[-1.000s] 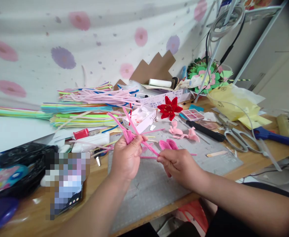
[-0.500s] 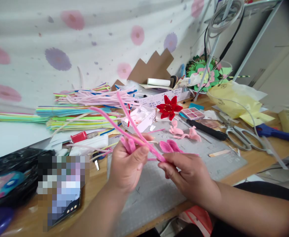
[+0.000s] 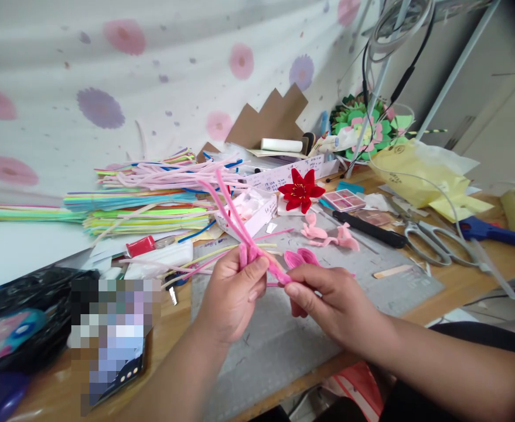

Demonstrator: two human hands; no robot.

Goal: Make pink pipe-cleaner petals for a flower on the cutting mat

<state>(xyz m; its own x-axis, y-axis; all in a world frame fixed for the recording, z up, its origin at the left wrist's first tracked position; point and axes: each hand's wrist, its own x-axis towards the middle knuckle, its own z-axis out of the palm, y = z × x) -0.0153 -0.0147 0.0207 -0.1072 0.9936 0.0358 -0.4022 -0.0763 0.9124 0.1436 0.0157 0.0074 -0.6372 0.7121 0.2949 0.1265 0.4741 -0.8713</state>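
Note:
Several pink fuzzy stems (image 3: 235, 220) are held between my two hands over the grey cutting mat (image 3: 257, 363), their long free ends pointing up and away. My left hand (image 3: 235, 293) pinches them around the middle, thumb on top. At their near right end, my right hand (image 3: 323, 299) grips them between thumb and fingers. Looped pink petal shapes (image 3: 301, 258) lie on the mat just behind my right hand. Farther back are light pink curled pieces (image 3: 345, 236) and a red fuzzy flower (image 3: 302, 191).
Bundles of coloured stems (image 3: 147, 220) lie at the back left. Scissors (image 3: 428, 243), a black-handled tool (image 3: 369, 228) and a wooden stick (image 3: 393, 272) are on the right. A phone (image 3: 129, 369) and black plastic (image 3: 41, 305) lie on the left; a white box (image 3: 257, 214) stands behind.
The long pink stem ends have swung to the right and stand closer together and steeper. Both hands still hold the stems, with my left fingers slightly shifted.

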